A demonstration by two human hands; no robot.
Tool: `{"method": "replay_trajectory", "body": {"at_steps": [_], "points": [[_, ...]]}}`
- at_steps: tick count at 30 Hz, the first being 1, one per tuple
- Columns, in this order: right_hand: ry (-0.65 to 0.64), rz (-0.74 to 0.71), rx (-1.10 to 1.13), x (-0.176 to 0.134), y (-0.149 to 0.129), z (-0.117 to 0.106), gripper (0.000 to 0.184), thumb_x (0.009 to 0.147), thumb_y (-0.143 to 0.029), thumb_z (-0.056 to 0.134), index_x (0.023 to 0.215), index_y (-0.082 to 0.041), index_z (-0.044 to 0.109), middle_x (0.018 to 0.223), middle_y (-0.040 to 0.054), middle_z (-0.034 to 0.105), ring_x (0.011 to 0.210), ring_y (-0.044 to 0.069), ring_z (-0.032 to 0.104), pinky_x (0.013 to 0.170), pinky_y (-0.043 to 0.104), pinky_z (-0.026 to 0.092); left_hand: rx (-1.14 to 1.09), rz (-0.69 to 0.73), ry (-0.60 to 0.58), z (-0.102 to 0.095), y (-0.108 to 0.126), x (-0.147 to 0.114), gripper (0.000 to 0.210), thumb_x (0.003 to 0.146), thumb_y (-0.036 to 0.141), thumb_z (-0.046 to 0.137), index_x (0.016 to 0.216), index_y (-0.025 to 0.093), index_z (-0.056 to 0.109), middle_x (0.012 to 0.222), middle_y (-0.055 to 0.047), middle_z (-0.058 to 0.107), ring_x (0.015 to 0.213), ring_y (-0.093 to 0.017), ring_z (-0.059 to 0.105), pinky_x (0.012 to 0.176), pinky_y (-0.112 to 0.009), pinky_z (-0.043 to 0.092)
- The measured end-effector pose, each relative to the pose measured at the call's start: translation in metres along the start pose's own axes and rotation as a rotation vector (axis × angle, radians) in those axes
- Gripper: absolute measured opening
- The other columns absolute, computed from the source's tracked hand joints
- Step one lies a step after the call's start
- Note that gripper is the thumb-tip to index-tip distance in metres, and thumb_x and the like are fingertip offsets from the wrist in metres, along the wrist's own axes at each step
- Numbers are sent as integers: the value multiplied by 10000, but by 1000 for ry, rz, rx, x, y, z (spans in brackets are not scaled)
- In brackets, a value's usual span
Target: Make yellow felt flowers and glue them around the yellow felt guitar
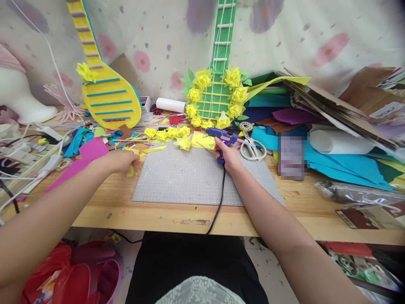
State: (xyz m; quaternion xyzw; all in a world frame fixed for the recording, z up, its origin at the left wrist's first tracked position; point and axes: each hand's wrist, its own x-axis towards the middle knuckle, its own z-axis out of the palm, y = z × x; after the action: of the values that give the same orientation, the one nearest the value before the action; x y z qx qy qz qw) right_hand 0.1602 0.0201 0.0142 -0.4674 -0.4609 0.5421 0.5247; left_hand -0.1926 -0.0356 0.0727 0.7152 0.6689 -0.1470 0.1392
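Note:
My right hand (pixel 228 155) is wrapped round a blue hot glue gun (pixel 223 137) above the far part of the grey cutting mat (pixel 177 181); its nozzle points left. A black cord runs from its handle over the table edge. Off the mat's left edge, my left hand (pixel 124 161) has its fingers closed at some yellow paper scraps (pixel 130 170); the fingertips are partly hidden. A row of yellow paper flowers (pixel 172 133) lies behind the mat, with a loose yellow petal shape (pixel 184 143) in front. White-handled scissors (pixel 253 150) lie right of the glue gun.
A green paper instrument (pixel 216 101) ringed with yellow flowers leans at the back, a yellow one (pixel 110 99) left of it. Coloured sheets and cardboard (pixel 332 93) pile up at right beside a blurred phone-like object (pixel 291 156). Cables and plugs (pixel 28 156) crowd the left.

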Motion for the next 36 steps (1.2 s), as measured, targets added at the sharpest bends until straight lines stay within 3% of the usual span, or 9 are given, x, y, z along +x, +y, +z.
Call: {"method": "replay_trajectory", "body": {"at_steps": [5, 9, 12, 15, 20, 23, 30, 36], "points": [[9, -6, -1, -1, -1, 0, 403, 639, -545, 644, 535, -177, 517, 496, -22, 528, 351, 39, 397, 333, 187, 293, 39, 44, -68, -5, 5, -4, 121, 447, 83, 541, 476, 197, 515, 622, -35, 542, 592, -183, 471, 560, -278, 312], [4, -8, 5, -1, -1, 0, 402, 636, -538, 652, 525, -176, 516, 483, -27, 520, 344, 39, 394, 335, 191, 290, -116, 77, 23, -17, 17, -8, 81, 491, 130, 581, 514, 200, 546, 655, -16, 565, 644, -172, 488, 575, -256, 329], [-21, -17, -13, -1, -1, 0, 399, 643, -546, 640, 543, -176, 529, 503, -23, 539, 349, 40, 396, 344, 190, 299, -422, 81, 142, -24, 35, -6, 107, 517, 196, 660, 575, 206, 570, 687, 0, 597, 680, -153, 520, 602, -227, 362], [-80, -36, -56, -3, -1, 0, 372, 655, -541, 630, 610, -175, 576, 603, -4, 604, 362, 37, 406, 349, 191, 302, -868, 114, 192, -21, 61, 3, 176, 540, 190, 688, 619, 191, 530, 617, 11, 566, 610, -123, 533, 594, -230, 406], [-156, -89, -162, -8, -1, 3, 332, 645, -512, 648, 668, -186, 595, 640, -5, 629, 386, 43, 416, 370, 189, 331, -1462, 61, 345, 2, 112, 24, 210, 596, 217, 691, 676, 163, 505, 658, 3, 578, 602, -112, 568, 569, -254, 471], [-155, -72, -253, -11, -2, 4, 340, 627, -513, 662, 664, -181, 598, 598, -9, 613, 392, 47, 410, 363, 184, 323, -1638, -13, 404, 17, 135, 34, 173, 611, 200, 680, 667, 144, 527, 622, 18, 556, 543, -82, 529, 559, -251, 488], [-188, -89, -331, -17, -4, 8, 300, 620, -477, 682, 643, -186, 612, 555, -13, 589, 429, 65, 447, 391, 191, 350, -1667, -56, 600, 41, 147, 41, 148, 640, 249, 653, 699, 148, 562, 568, 40, 524, 467, -61, 441, 519, -240, 487], [-277, -176, -358, -23, -3, 12, 216, 625, -403, 699, 694, -200, 667, 636, 2, 638, 648, 133, 583, 548, 219, 445, -1551, -24, 642, 50, 146, 42, 164, 661, 302, 637, 696, 159, 564, 576, 40, 517, 454, -65, 451, 504, -233, 480]]}}
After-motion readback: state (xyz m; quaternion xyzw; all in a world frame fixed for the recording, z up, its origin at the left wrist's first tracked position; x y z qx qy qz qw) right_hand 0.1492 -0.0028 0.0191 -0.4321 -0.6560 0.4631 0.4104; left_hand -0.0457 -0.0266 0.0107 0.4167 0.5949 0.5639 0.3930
